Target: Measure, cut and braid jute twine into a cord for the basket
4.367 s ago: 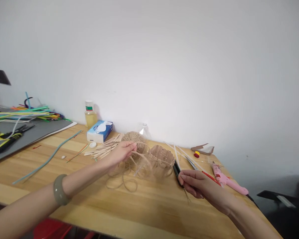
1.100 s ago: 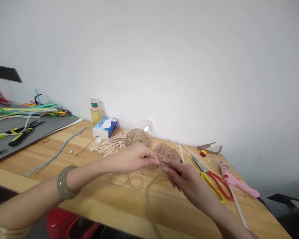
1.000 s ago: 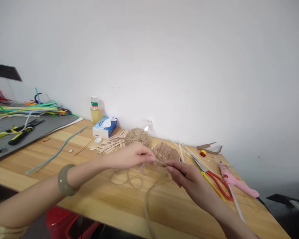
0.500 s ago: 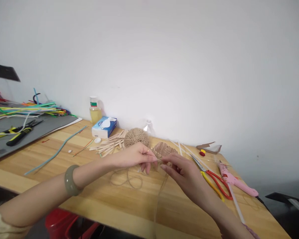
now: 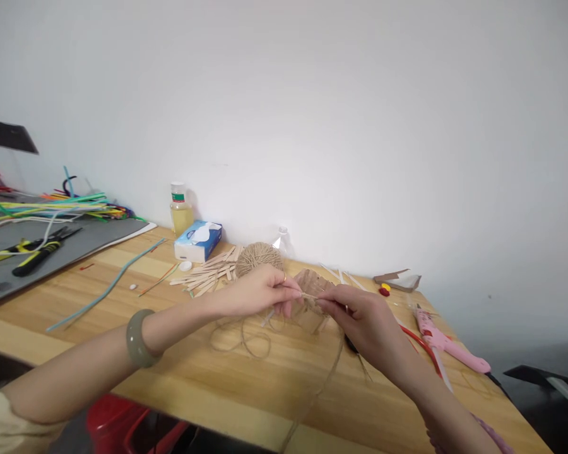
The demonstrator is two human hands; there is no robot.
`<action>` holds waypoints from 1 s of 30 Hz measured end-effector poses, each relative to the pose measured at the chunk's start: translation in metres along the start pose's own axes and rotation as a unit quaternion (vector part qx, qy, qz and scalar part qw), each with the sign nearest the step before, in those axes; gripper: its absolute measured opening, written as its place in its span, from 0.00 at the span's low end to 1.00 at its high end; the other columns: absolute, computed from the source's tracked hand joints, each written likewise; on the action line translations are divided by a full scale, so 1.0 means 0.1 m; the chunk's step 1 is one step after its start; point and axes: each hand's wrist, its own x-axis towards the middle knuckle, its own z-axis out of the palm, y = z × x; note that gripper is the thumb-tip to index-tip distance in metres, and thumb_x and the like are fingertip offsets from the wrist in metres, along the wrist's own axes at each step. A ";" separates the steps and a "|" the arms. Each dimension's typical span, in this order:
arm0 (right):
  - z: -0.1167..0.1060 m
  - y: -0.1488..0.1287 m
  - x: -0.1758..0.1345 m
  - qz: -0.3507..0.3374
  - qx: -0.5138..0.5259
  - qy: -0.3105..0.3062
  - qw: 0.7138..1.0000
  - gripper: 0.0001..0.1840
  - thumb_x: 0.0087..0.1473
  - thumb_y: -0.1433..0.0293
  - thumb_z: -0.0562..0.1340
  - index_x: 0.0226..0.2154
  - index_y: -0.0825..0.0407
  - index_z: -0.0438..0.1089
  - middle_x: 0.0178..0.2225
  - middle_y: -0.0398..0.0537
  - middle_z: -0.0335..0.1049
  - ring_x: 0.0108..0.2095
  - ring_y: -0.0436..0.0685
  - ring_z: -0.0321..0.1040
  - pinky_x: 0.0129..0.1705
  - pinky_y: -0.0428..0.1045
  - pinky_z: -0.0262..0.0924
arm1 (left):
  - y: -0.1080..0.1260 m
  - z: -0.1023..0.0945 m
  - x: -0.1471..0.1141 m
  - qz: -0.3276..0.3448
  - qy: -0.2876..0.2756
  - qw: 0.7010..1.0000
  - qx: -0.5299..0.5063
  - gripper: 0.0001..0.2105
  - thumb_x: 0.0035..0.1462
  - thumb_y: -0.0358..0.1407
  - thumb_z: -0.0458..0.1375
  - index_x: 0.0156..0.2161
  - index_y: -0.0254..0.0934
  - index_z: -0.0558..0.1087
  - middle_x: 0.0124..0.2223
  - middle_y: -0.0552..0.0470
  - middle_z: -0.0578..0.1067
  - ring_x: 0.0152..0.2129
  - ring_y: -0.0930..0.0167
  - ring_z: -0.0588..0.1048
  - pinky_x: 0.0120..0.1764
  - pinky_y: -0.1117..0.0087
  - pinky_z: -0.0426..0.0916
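Observation:
Between my two hands a short length of jute twine [image 5: 309, 296] is stretched. My left hand [image 5: 265, 291] pinches one end of that stretch, thumb against fingers. On the other side my right hand [image 5: 360, 310] grips the twine between thumb and fingertips. A loose strand [image 5: 318, 392] hangs below the right hand toward the table's front edge. Just behind the hands lies a brown piece that looks like cardboard [image 5: 315, 282], partly hidden. The ball of jute twine [image 5: 259, 257] rests beyond the left hand, with a loose loop [image 5: 246, 343] of twine on the table.
Wooden craft sticks [image 5: 208, 271], a tissue box [image 5: 198, 241] and a bottle of yellow liquid [image 5: 182, 214] stand toward the wall. At right lie a pink glue gun [image 5: 449, 343] and red-handled scissors [image 5: 426, 347], partly covered by my arm. Pliers [image 5: 40, 255] and pipe cleaners [image 5: 52, 208] lie left.
My right hand has moved right and slightly up, drawing the twine taut between the hands. It now covers more of the scissors. The hanging strand has swung right near the hand.

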 end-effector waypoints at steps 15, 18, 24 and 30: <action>0.02 0.01 0.09 -0.003 0.030 -0.020 0.999 0.11 0.56 0.65 0.54 0.31 0.48 0.71 0.26 0.40 0.70 0.24 0.49 0.62 0.26 0.43 0.52 | 0.06 0.04 0.06 0.027 0.020 0.997 0.072 0.14 0.55 0.38 0.48 0.32 0.33 0.74 0.23 0.54 0.73 0.18 0.77 0.65 0.23 0.78 0.57; 0.03 0.01 0.09 -0.006 0.031 -0.015 0.999 0.11 0.55 0.63 0.54 0.34 0.47 0.71 0.25 0.40 0.70 0.24 0.49 0.62 0.26 0.44 0.51 | 0.04 0.04 0.07 0.030 0.017 0.997 0.070 0.14 0.55 0.37 0.48 0.31 0.33 0.74 0.24 0.54 0.73 0.19 0.77 0.65 0.23 0.78 0.57; 0.02 0.02 0.12 -0.052 0.017 -0.004 0.999 0.10 0.55 0.67 0.55 0.30 0.49 0.71 0.30 0.42 0.70 0.30 0.50 0.63 0.31 0.44 0.54 | 0.04 0.03 0.08 0.029 0.004 0.998 0.056 0.13 0.54 0.37 0.49 0.31 0.33 0.74 0.24 0.53 0.74 0.21 0.76 0.67 0.25 0.77 0.58; 0.03 0.09 0.11 -0.046 0.024 -0.006 0.999 0.10 0.55 0.68 0.54 0.30 0.49 0.71 0.29 0.43 0.70 0.30 0.51 0.64 0.31 0.45 0.56 | -0.02 0.02 0.09 0.001 0.003 1.000 0.009 0.14 0.54 0.39 0.50 0.31 0.32 0.74 0.25 0.52 0.74 0.21 0.76 0.67 0.25 0.77 0.59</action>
